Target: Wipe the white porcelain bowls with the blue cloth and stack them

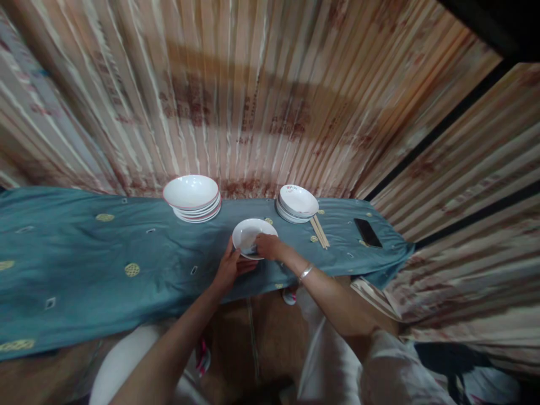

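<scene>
Holding white bowl (242, 230) at the tabletop's (101, 253) near side; can't tell if resting or lifted. Gripping it with left hand (230, 269) at bowl's 7 o'clock, thumb by the rim, fingers curled under the wall. Reaching inside with right hand (269, 247) from 4 o'clock, fingers bunched; can't tell if pinching anything. Can't read blurred print on curtain (236, 73) at 12 o'clock. Bowl look: round, smooth, greyish area inside. Red-rimmed stack (192, 194) at 10 o'clock, floral-marked stack (298, 201) at 2.

The white bowl (243, 235) is partly hidden by the right hand (270, 246); curtain lettering (247, 111) is blurred; the tablecloth (88, 253) is cut off leftward.
</scene>
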Tool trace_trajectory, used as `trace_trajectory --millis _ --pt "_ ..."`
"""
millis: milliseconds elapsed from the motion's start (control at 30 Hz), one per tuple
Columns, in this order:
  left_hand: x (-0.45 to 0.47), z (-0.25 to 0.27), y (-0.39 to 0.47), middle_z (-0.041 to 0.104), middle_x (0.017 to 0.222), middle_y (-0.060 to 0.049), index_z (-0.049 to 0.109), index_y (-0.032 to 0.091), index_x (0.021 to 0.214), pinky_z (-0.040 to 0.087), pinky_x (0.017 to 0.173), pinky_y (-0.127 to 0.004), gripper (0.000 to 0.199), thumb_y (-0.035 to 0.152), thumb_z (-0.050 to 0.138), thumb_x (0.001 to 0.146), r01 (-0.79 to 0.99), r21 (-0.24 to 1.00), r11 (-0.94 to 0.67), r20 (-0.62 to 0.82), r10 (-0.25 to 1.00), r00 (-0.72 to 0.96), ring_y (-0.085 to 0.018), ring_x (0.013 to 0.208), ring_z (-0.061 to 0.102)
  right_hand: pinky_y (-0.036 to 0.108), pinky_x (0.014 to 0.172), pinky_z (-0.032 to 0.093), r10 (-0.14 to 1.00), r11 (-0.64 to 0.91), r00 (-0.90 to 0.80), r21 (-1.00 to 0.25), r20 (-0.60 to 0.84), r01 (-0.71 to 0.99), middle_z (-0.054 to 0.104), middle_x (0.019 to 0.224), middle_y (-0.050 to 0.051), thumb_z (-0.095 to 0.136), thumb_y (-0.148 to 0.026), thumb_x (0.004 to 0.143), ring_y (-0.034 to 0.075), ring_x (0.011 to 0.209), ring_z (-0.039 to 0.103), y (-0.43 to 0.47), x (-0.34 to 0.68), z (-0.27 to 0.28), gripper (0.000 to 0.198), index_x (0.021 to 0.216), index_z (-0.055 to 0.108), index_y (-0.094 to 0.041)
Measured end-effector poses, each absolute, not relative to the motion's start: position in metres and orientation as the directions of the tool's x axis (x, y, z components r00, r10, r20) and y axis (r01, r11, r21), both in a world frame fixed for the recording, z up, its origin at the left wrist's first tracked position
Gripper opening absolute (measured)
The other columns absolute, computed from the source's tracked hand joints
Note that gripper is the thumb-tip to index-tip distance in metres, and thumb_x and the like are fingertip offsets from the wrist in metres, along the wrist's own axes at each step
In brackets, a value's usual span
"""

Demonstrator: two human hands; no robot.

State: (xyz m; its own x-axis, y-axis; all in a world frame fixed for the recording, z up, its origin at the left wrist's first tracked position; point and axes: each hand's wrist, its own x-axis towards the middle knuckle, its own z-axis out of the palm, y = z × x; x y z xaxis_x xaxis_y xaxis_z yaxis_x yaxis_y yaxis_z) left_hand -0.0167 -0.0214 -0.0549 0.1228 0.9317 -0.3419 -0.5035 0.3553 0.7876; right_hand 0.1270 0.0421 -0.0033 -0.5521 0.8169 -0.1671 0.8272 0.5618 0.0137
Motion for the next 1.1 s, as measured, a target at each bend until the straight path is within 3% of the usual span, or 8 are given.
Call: trace_trajectory --millis 100,233,400,533,667,867,1100 --pt "-0.015 -0.052 -0.022 0.074 0.073 -0.008 0.008 0.023 0.155 0.061 0.068 -0.038 0.076 0.031 0.052 0.094 -0.493 0.793 0.357 -0.348 0.930 0.114 -0.024 0.068 0.074 0.026 0.076 0.053 0.795 0.565 -0.545 0.000 -0.266 0.825 0.074 0.105 0.011 0.053 -0.015 0.086 0.021 0.094 0.071 0.033 0.130 0.006 0.025 0.099 0.074 -0.015" --pt "-0.016 -0.049 -0.023 0.074 0.072 -0.009 0.012 0.024 0.155 0.061 0.064 -0.036 0.076 0.040 0.052 0.093 -0.512 0.782 0.355 -0.345 0.931 0.119 -0.024 0.066 0.073 0.027 0.087 0.050 0.791 0.542 -0.547 -0.102 -0.273 0.834 0.071 0.118 0.006 0.049 -0.017 0.089 0.020 0.108 0.066 0.022 0.130 0.009 0.034 0.115 0.070 -0.023" --pt "-0.017 -0.051 -0.022 0.073 0.069 -0.011 0.018 0.017 0.154 0.061 0.065 -0.038 0.073 0.047 0.047 0.094 -0.556 0.747 0.365 -0.363 0.924 0.119 -0.025 0.063 0.073 0.026 0.097 0.045 0.812 0.494 -0.564 -0.336 -0.151 0.802 0.069 0.123 0.004 0.046 -0.013 0.090 0.017 0.115 0.062 0.016 0.122 -0.004 0.038 0.121 0.066 -0.020" --pt "-0.016 -0.050 -0.019 0.074 0.073 -0.010 0.026 0.019 0.152 0.060 0.062 -0.037 0.065 0.048 0.042 0.096 -0.557 0.721 0.412 -0.435 0.895 0.098 -0.023 0.062 0.072 0.027 0.101 0.044 0.835 0.506 -0.549 -0.416 0.018 0.756 0.066 0.126 0.007 0.045 -0.009 0.091 0.016 0.117 0.060 0.015 0.110 -0.017 0.038 0.124 0.062 -0.017" --pt "-0.015 -0.047 -0.018 0.075 0.077 -0.008 0.026 0.025 0.152 0.060 0.063 -0.037 0.057 0.043 0.036 0.098 -0.508 0.741 0.439 -0.477 0.877 0.060 -0.024 0.068 0.073 0.027 0.098 0.046 0.844 0.525 -0.528 -0.350 0.096 0.776 0.064 0.124 0.010 0.045 -0.008 0.091 0.017 0.113 0.059 0.021 0.096 -0.017 0.037 0.124 0.060 -0.015" --pt "-0.016 -0.048 -0.019 0.074 0.072 -0.014 0.030 0.009 0.149 0.059 0.067 -0.042 0.068 0.052 0.033 0.096 -0.471 0.753 0.460 -0.482 0.873 0.082 -0.029 0.070 0.073 0.031 0.100 0.045 0.872 0.489 -0.465 -0.254 0.151 0.834 0.063 0.121 0.011 0.045 -0.015 0.094 0.019 0.112 0.057 0.041 0.083 -0.011 0.032 0.121 0.062 -0.016" --pt "-0.019 -0.054 -0.020 0.073 0.070 -0.008 0.011 0.022 0.155 0.059 0.069 -0.043 0.068 0.041 0.040 0.097 -0.447 0.798 0.405 -0.403 0.909 0.103 -0.027 0.069 0.074 0.031 0.103 0.039 0.879 0.472 -0.453 -0.142 0.151 0.870 0.061 0.122 0.015 0.045 -0.014 0.094 0.020 0.114 0.052 0.060 0.089 -0.016 0.031 0.121 0.058 -0.010"
